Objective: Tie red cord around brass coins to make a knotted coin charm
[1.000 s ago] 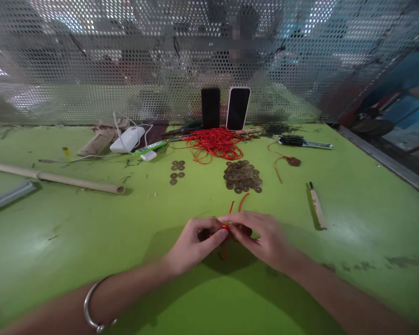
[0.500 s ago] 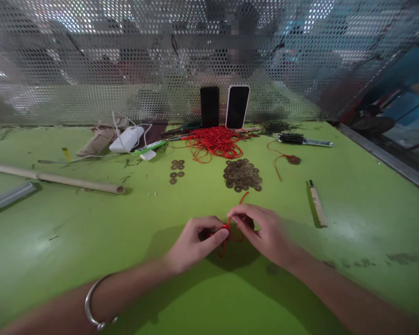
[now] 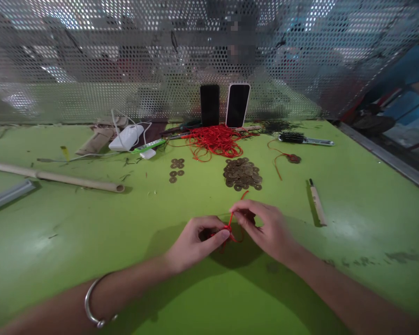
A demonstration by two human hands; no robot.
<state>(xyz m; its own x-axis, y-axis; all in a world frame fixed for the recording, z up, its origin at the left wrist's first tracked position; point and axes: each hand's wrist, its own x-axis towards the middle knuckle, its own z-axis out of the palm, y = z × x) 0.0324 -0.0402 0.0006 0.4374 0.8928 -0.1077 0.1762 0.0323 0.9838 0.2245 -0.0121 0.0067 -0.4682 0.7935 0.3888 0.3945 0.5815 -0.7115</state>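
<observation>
My left hand pinches a knot of red cord between thumb and fingers, low over the green table. My right hand pinches a strand of the same cord just right of the knot, its end sticking up toward the coin pile. Something dark sits under my left fingers; I cannot make it out. A pile of brown holed coins lies just beyond my hands, with a tangle of red cord behind it.
A few loose coins, a bamboo tube, a white power bank with cable, two upright phones, a hairbrush, a corded coin and a small knife lie around. A perforated metal screen backs the table.
My right hand has drawn the red strand up and slightly away from the knot. The left hand has stayed in place on the knot.
</observation>
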